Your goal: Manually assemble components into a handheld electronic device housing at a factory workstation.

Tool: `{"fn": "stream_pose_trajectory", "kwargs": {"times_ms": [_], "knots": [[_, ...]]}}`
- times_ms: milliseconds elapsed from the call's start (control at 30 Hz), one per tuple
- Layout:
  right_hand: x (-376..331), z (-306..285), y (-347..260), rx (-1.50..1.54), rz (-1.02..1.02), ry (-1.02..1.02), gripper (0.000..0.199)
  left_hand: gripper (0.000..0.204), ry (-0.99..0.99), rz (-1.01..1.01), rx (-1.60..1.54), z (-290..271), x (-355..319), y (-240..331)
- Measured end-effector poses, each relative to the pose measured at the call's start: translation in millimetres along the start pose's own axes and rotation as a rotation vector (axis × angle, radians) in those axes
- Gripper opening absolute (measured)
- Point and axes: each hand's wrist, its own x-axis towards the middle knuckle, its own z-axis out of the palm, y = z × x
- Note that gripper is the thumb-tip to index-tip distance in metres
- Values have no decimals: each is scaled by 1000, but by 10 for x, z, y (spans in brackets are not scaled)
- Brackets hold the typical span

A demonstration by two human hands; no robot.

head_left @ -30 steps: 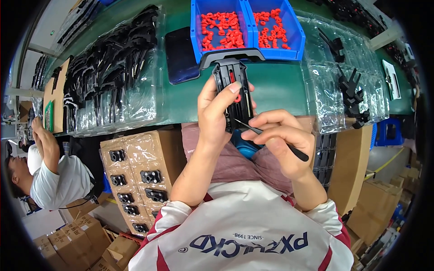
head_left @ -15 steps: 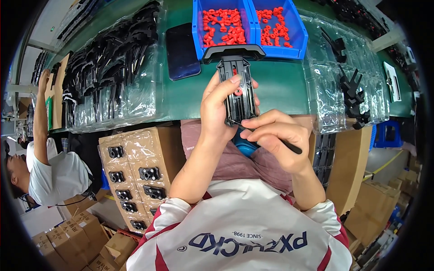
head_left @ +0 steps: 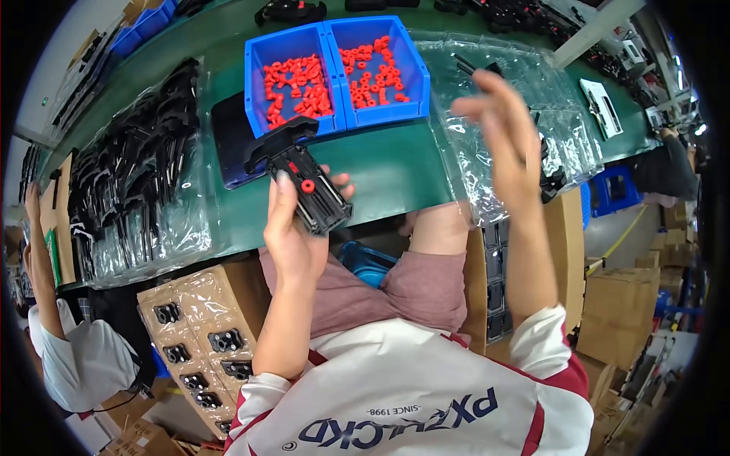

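Note:
My left hand (head_left: 295,235) holds a long black plastic assembly (head_left: 310,190) with a wide curved bracket at its far end. A small red gear (head_left: 307,185) and a red piece sit in its channel, and my thumb lies along its side. My right hand (head_left: 511,144) is raised over the clear plastic tray (head_left: 464,171) on the right, its fingers stretched out and blurred by motion. Near its fingertips lies a black clip-like part (head_left: 490,69) on that tray. Whether a tool is tucked in the right palm cannot be made out.
Two joined blue bins (head_left: 346,125) of small red parts stand beyond my left hand. A dark flat tablet-like slab (head_left: 232,144) lies left of them, beside a tray heaped with black parts (head_left: 144,152). Cartons (head_left: 209,300) flank my legs. A co-worker's arm (head_left: 44,281) is at far left.
My right hand has left the assembly and swung up and right over the tray; its black-handled tool no longer shows. My left hand has moved left, tilting the assembly. The view has shifted.

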Motion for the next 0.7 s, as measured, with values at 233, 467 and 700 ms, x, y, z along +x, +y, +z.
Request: {"fn": "stream_pose_trajectory", "kwargs": {"times_ms": [233, 467, 700], "knots": [[835, -1428, 879, -1236, 133, -259, 28, 39, -216, -145, 138, -109, -112, 67], [775, -1419, 613, -1082, -30, -266, 21, 42, -170, -157, 160, -232, -95, 25], [-116, -314, 72, -475, -354, -233, 37, 44, -178, -123, 92, -154, -14, -42]]}}
